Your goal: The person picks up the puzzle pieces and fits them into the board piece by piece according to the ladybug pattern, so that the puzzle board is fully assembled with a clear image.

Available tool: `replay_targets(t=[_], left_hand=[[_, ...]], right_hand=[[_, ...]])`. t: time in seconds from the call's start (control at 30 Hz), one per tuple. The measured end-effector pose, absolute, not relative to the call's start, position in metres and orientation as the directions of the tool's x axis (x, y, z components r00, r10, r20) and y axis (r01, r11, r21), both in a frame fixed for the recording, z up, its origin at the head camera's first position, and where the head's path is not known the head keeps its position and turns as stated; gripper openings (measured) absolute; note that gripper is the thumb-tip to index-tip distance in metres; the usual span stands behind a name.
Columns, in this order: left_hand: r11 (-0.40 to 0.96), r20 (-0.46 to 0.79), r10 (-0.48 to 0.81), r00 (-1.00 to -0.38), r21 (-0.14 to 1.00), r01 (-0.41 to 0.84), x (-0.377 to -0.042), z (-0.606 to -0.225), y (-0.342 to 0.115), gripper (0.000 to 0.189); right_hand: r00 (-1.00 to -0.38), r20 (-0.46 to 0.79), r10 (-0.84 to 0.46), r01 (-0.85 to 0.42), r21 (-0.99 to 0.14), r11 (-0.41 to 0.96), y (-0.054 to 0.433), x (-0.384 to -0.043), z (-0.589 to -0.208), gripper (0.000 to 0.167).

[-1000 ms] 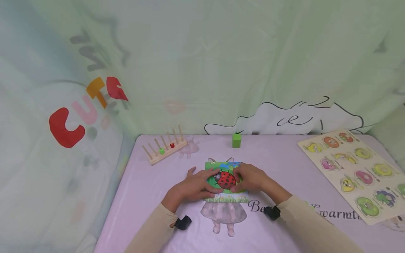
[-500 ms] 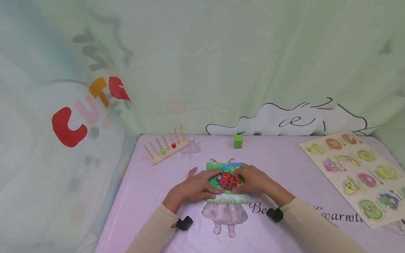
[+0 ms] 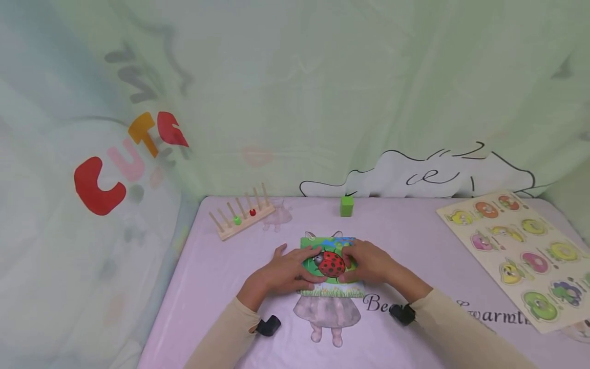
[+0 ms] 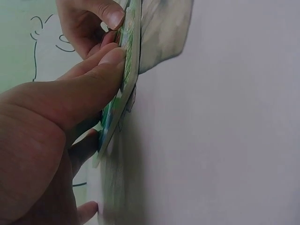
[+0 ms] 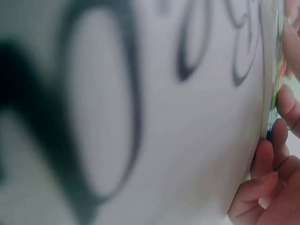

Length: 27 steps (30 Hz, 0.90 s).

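Observation:
In the head view a small ladybug puzzle board [image 3: 329, 293], green with a grass strip, lies flat on the table. The red, black-dotted ladybug [image 3: 331, 264] fills its middle. My left hand [image 3: 286, 271] rests on the board's left part, fingers spread, index and thumb tips beside the ladybug's head. From the other side, my right hand [image 3: 371, 262] pinches the ladybug's right end between bent index finger and thumb. The left wrist view shows the left thumb [image 4: 110, 65] pressing the board near its edge. Several right fingers [image 5: 265, 159] curl beside the board in the right wrist view.
A wooden peg rack [image 3: 246, 223] with a green and a red bead stands at the back left. Behind the board is a green block [image 3: 346, 206]. A large fruit puzzle board [image 3: 511, 256] lies at the right. A printed curtain [image 3: 295, 102] hangs behind the table.
The whole scene has shifted slightly to the right in the head view. Both hands keep nearly the same place on the ladybug puzzle board.

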State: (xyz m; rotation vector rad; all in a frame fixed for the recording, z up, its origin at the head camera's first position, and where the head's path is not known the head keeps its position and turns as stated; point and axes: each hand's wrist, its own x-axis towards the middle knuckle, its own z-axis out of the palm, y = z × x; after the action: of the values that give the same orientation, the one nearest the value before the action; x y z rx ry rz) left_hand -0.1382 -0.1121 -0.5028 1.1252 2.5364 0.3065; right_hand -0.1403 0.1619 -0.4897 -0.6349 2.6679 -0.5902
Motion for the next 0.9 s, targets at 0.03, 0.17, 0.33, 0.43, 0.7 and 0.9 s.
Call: replay_targets(t=[0.03, 0.17, 0.33, 0.43, 0.7, 0.9], left_hand=[[0.662, -0.226, 0.747, -0.625, 0.331, 0.672, -0.138, -0.502, -0.112, 0.035], [0.664, -0.228, 0.746, -0.626, 0.328, 0.671, -0.138, -0.501, -0.112, 0.035], [0.667, -0.225, 0.743, -0.63, 0.323, 0.671, -0.137, -0.502, -0.111, 0.036], [0.664, -0.217, 0.746, -0.63, 0.322, 0.675, -0.137, -0.503, -0.111, 0.036], [0.675, -0.237, 0.736, -0.634, 0.316, 0.667, -0.137, -0.502, -0.112, 0.035], [0.674, -0.239, 0.737, -0.632, 0.323, 0.664, -0.137, -0.502, -0.112, 0.035]], right_hand=[[-0.844, -0.206, -0.494, -0.353, -0.479, 0.803, 0.163, -0.139, -0.489, 0.039], [-0.843, -0.14, -0.52, -0.368, -0.555, 0.746, 0.175, -0.134, -0.488, 0.029], [-0.845, -0.132, -0.519, -0.35, -0.598, 0.721, 0.2, -0.126, -0.481, 0.021], [-0.844, -0.15, -0.514, -0.334, -0.603, 0.724, 0.22, -0.12, -0.474, 0.019], [-0.829, -0.2, -0.522, -0.312, -0.609, 0.729, 0.271, -0.106, -0.461, 0.025], [-0.827, -0.271, -0.494, -0.282, -0.56, 0.779, 0.307, -0.096, -0.46, 0.032]])
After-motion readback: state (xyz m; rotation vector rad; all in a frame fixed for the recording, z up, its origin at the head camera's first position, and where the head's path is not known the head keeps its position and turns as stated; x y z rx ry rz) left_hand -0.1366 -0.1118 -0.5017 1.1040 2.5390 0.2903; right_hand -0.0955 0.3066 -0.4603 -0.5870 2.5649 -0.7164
